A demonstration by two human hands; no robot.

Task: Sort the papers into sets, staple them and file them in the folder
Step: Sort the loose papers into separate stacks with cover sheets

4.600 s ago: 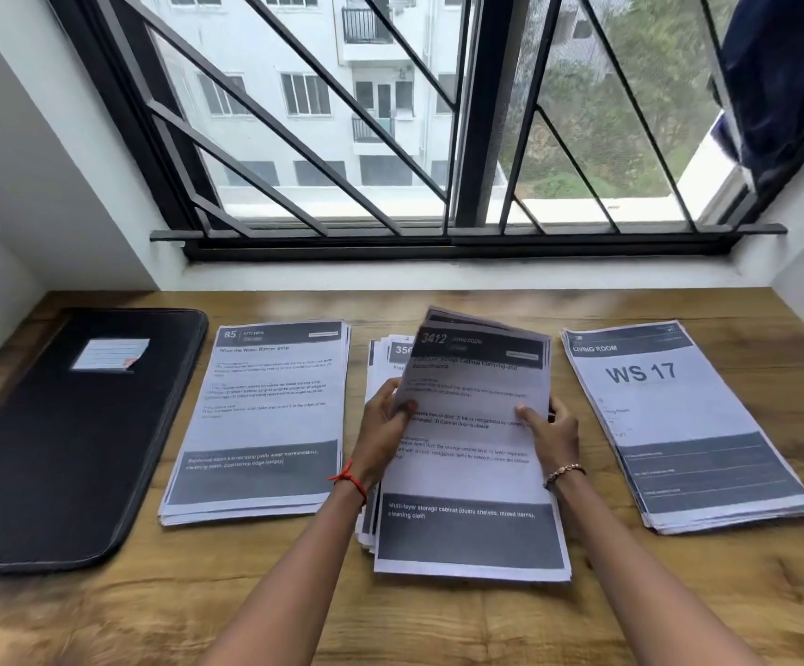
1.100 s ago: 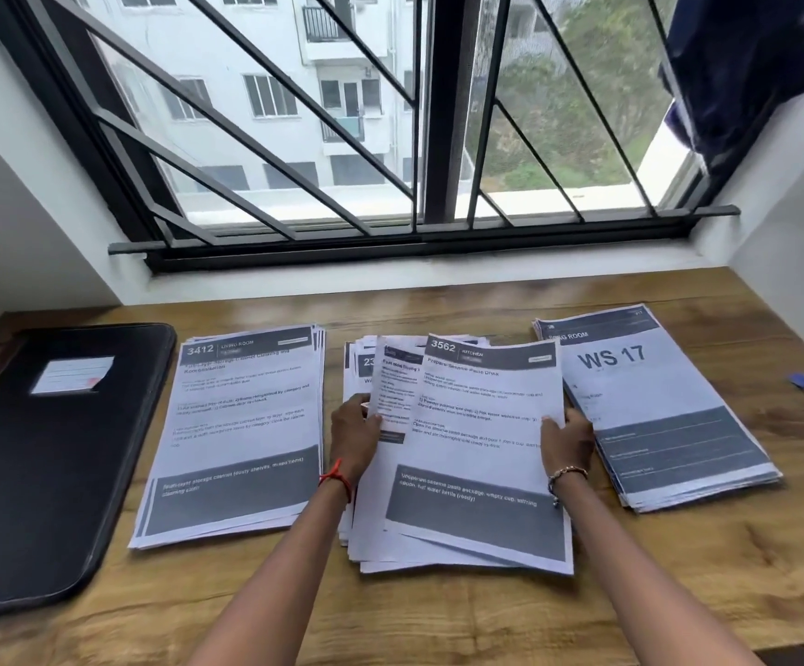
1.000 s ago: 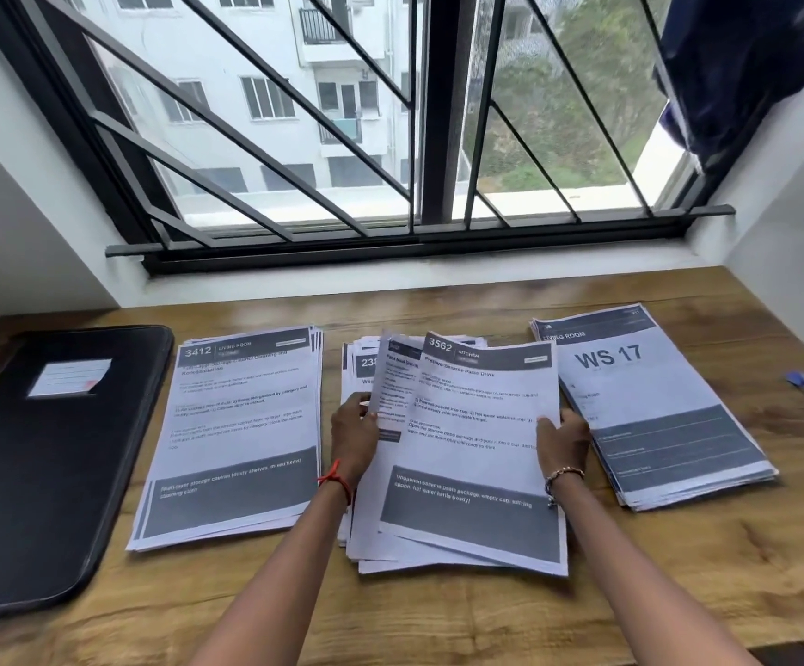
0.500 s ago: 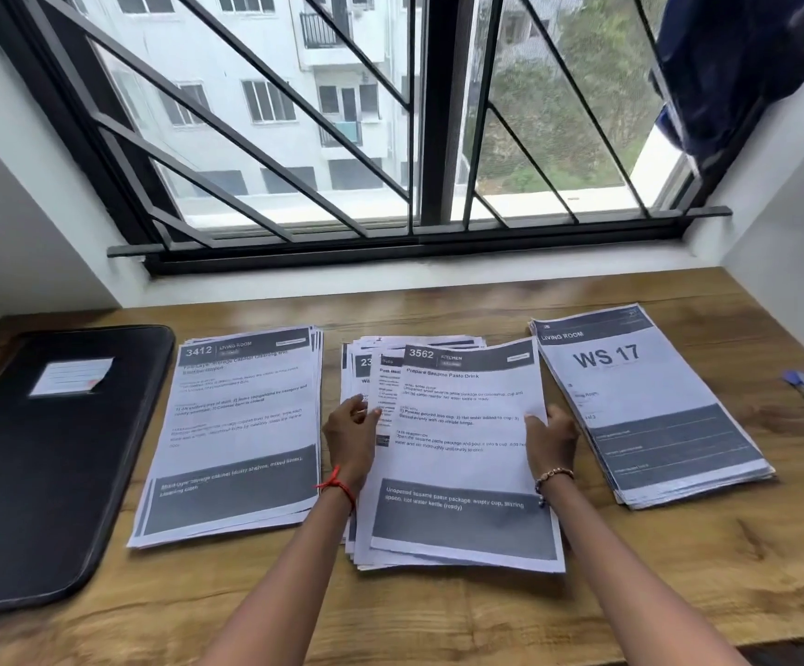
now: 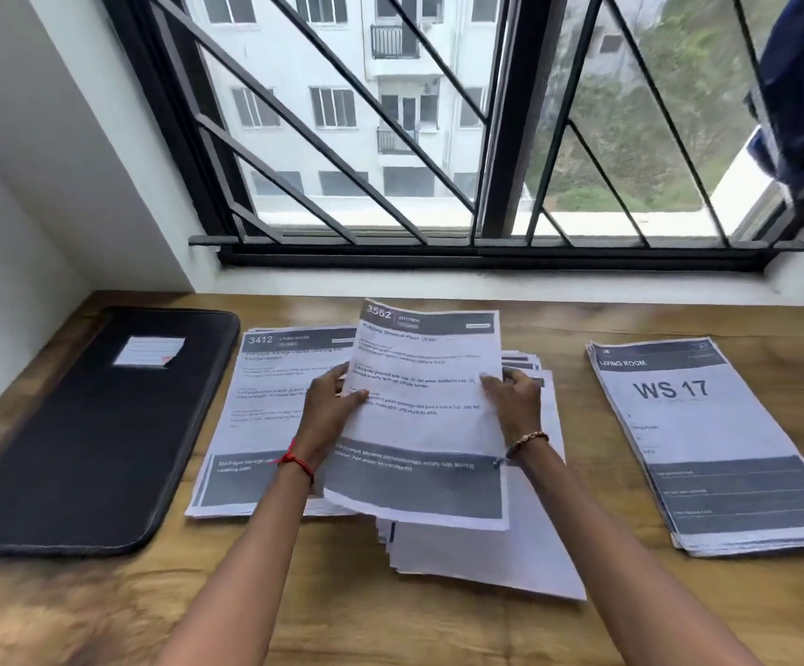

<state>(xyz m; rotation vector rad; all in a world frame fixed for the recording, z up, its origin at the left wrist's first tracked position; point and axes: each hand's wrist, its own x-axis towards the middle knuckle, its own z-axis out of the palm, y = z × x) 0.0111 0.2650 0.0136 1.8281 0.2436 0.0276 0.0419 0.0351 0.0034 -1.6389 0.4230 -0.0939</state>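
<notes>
Paper sheet 3562 point(image 5: 421, 425), thin and curling, is pinched at its edges by left hand point(image 5: 328, 415) and right hand point(image 5: 517, 403), right of the black rounded folder point(image 5: 78, 449).

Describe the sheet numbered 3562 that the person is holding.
The sheet 3562 is white printed paper with a dark header band bearing the number, blurred lines of text and a wide dark band near its bottom. It is raised and tilted above the middle pile. The left hand grips its left edge, the right hand its right edge.
</notes>
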